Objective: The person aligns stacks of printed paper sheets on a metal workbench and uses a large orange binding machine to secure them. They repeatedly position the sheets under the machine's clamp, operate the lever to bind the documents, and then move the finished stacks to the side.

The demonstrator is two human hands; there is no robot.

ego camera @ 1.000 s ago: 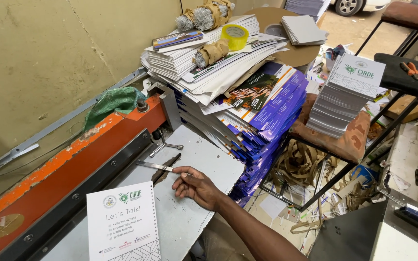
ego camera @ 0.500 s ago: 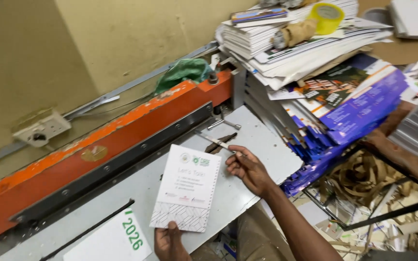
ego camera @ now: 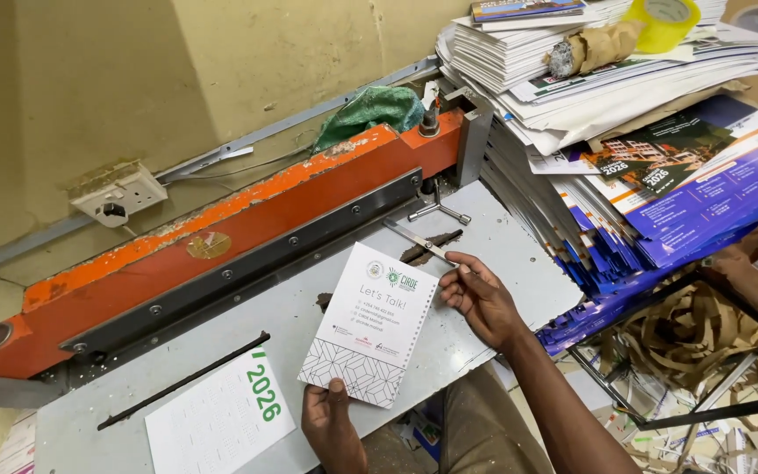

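White booklet between both hands

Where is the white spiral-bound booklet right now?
In the head view, the white booklet lies centre-frame on the grey cutter table, between the left hand at its bottom edge and the right hand at its right edge.

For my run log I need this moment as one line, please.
left hand: holds bottom edge of white spiral-bound booklet | right hand: fingers at its right edge | surface: grey metal cutter table
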